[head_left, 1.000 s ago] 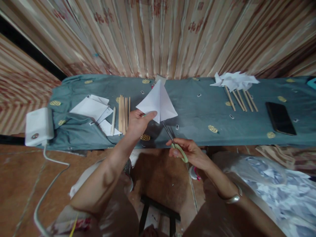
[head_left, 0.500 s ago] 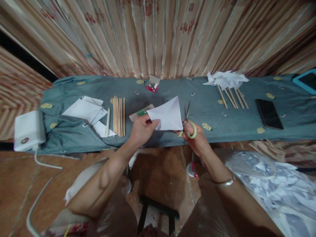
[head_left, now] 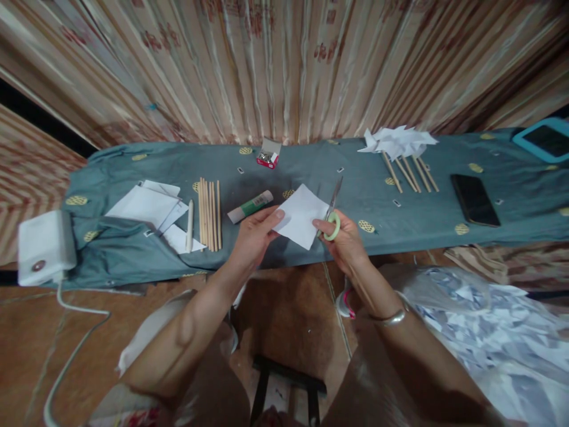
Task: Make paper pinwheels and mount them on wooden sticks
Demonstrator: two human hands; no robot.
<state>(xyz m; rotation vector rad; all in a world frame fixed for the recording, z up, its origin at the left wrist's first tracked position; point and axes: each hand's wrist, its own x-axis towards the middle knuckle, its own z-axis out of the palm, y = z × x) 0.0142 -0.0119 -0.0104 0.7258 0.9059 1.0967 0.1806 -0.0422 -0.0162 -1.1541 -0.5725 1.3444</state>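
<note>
A square white sheet of paper (head_left: 302, 214) is held over the table's front edge, one corner toward me. My left hand (head_left: 255, 237) pinches its left corner between thumb and fingers. In my right hand (head_left: 347, 240) are scissors (head_left: 334, 201) with pale green handles, blades pointing away from me. The thumb of that hand also presses on the paper's right corner. Just beyond my left hand lies a glue stick (head_left: 250, 207) with a green label. Left of it, several wooden sticks (head_left: 210, 214) lie side by side.
White paper sheets (head_left: 149, 204) and a white pen-like stick (head_left: 189, 225) lie left. At the back stands a small red box (head_left: 267, 157). Paper pinwheels (head_left: 400, 142) on sticks, a black phone (head_left: 475, 200) and a blue-framed tablet (head_left: 544, 139) lie right. A bag of paper pieces (head_left: 493, 326) sits lower right.
The paper has turned so a corner points toward me. My right thumb has come onto its right corner, with the scissors still in that hand. More of the glue stick shows.
</note>
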